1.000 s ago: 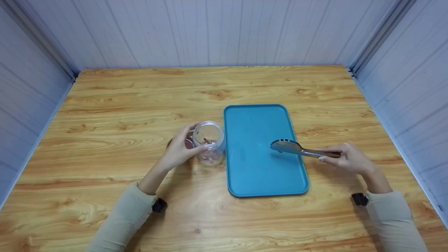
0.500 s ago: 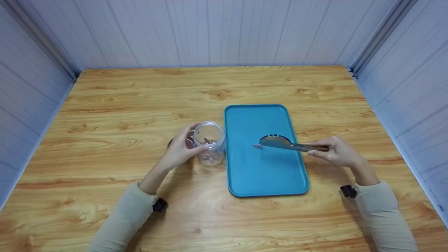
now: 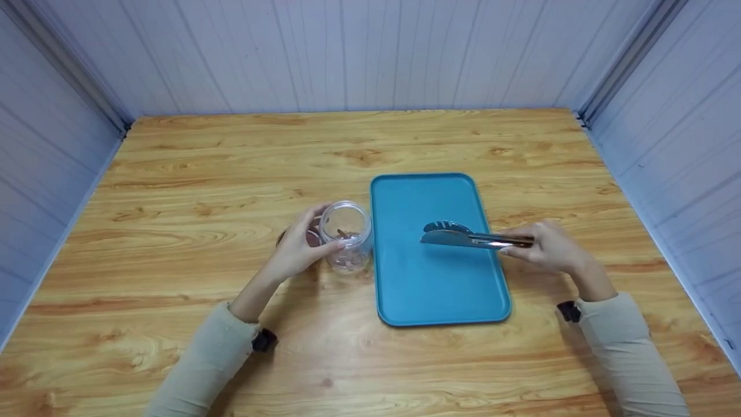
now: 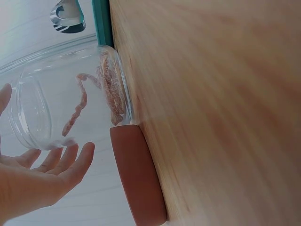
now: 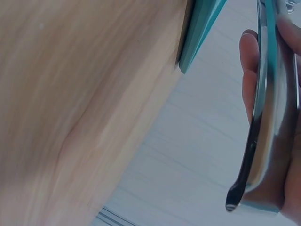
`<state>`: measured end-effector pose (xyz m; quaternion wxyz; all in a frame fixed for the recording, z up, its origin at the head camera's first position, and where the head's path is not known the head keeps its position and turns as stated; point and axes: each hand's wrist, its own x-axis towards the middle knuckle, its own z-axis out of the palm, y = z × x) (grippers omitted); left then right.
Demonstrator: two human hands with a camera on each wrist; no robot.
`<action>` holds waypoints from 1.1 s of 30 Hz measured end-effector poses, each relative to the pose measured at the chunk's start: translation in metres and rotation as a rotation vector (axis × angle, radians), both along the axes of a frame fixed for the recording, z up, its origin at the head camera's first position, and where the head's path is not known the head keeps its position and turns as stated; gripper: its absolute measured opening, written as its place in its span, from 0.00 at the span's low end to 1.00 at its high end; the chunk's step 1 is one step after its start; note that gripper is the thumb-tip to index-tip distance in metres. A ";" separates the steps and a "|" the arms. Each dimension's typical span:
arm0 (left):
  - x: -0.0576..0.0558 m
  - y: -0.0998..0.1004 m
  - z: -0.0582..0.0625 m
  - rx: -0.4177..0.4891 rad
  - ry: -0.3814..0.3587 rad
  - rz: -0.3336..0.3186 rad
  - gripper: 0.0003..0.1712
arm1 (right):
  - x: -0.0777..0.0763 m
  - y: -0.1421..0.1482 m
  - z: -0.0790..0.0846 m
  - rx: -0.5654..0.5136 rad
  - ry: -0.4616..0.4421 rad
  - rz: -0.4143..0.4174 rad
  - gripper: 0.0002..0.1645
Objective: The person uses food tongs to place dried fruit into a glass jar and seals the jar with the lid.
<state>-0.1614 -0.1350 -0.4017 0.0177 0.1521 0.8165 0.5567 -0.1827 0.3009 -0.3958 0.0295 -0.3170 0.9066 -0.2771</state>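
My left hand (image 3: 296, 250) holds a clear jar (image 3: 350, 260) near its open rim, thumb on the near side and fingers round the far side. Reddish-brown dried strips (image 4: 112, 89) lie at the jar's bottom, and one bent strip leans up its wall in the left wrist view. A brown lid (image 4: 138, 174) rests on the table beside the jar, partly covered by the hand in the head view. Over the blue tray (image 3: 434, 289), my right hand (image 3: 553, 248) grips metal tongs (image 3: 451, 238) by the handle. The tongs' two heads, one slotted, point left towards the jar.
The tray lies on a wood-grain table (image 3: 173, 260), its left edge close against the jar. Pale panelled walls (image 3: 370, 52) enclose the table at the back and both sides.
The right hand has moved left and slightly away with the tongs. A small reddish strip seen at their tip half a second ago is out of sight now. The left hand and jar stay put.
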 end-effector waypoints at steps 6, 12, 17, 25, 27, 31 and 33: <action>0.009 0.004 0.017 0.021 -0.011 -0.011 0.39 | -0.004 -0.005 -0.003 0.063 0.069 -0.004 0.17; 0.016 0.008 0.030 0.023 -0.014 -0.014 0.38 | -0.005 -0.008 -0.004 0.107 0.091 -0.013 0.16; 0.016 0.008 0.031 0.027 -0.020 -0.014 0.38 | -0.006 -0.008 -0.005 0.103 0.073 -0.018 0.15; 0.017 0.008 0.030 0.021 -0.023 -0.008 0.38 | -0.007 -0.006 -0.009 0.079 0.051 -0.006 0.14; 0.017 0.008 0.031 0.016 -0.024 -0.006 0.38 | -0.008 -0.005 -0.010 0.067 0.044 -0.002 0.14; 0.017 0.009 0.032 0.008 -0.024 -0.004 0.38 | -0.009 -0.004 -0.013 0.014 0.051 0.004 0.13; 0.017 0.009 0.032 0.001 -0.022 -0.003 0.38 | -0.009 -0.003 -0.014 -0.019 0.051 0.003 0.13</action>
